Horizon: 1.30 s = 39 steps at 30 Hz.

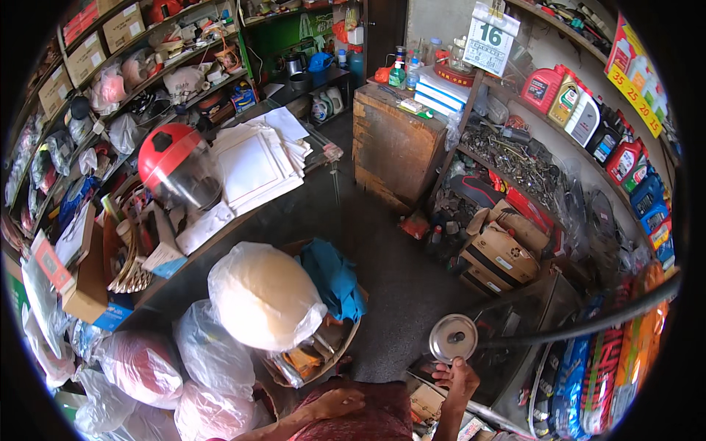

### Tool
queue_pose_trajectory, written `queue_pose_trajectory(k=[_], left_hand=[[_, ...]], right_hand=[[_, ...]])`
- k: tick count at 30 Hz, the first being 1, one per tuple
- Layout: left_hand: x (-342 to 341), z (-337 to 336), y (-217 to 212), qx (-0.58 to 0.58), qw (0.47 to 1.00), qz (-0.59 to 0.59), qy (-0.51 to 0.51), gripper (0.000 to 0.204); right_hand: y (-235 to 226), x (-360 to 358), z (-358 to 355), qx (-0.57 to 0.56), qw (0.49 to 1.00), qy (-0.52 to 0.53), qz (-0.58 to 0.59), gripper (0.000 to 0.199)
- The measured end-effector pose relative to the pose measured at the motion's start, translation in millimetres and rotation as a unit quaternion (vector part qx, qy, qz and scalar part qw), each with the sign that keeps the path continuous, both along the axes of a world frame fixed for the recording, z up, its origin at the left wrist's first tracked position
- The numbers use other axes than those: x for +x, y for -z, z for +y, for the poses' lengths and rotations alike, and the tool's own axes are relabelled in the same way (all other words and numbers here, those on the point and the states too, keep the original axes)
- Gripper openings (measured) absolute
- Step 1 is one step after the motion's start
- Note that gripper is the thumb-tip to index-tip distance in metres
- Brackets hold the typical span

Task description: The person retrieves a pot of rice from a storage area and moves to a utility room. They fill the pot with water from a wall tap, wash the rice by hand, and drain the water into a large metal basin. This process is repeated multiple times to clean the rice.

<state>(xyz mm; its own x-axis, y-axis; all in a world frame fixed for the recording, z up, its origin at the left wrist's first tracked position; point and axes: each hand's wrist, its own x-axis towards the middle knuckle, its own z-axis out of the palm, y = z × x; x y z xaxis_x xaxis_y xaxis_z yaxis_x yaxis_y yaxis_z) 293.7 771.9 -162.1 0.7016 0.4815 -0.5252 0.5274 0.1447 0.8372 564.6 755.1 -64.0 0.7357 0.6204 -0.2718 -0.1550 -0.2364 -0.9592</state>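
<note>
Round metal lid (444,342), no long axis, was at near right, just far of my nearer right hand (461,378), its fingers pinching the rim; left hand (340,403) lay over red clothing (382,409), grip unclear.

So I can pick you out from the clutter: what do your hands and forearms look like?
The left hand and right hand are bare, without gloves; I see no watch or bracelet. The visible forearms are sleeveless. A dark red garment shows at the lower edge.
</note>
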Motion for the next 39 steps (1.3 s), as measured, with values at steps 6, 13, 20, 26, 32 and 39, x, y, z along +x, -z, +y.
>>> queue_pose_trajectory(k=[6,13,20,26,32,39], left_hand=[[100,110,-14,0.038,0.994,-0.051,-0.083,0.025],[205,229,-13,0.065,0.968,-0.048,-0.237,0.021],[255,328,-59,-0.077,0.904,-0.101,-0.408,0.039],[246,422,-96,-0.111,0.844,-0.122,-0.511,0.028],[203,565,-128,-0.124,0.843,-0.138,-0.505,0.036],[148,685,-140,-0.107,0.804,-0.099,-0.576,0.034]], right_hand=[[5,84,99,-0.066,0.997,0.039,0.017,0.054],[-12,193,274,-0.027,0.998,-0.025,-0.044,0.045],[-19,232,443,0.003,0.984,-0.171,-0.050,0.047],[-1,182,563,-0.004,0.952,-0.306,0.022,0.039],[-9,119,698,-0.032,0.910,-0.412,-0.038,0.041],[-16,64,865,-0.001,0.910,-0.412,-0.044,0.042]])
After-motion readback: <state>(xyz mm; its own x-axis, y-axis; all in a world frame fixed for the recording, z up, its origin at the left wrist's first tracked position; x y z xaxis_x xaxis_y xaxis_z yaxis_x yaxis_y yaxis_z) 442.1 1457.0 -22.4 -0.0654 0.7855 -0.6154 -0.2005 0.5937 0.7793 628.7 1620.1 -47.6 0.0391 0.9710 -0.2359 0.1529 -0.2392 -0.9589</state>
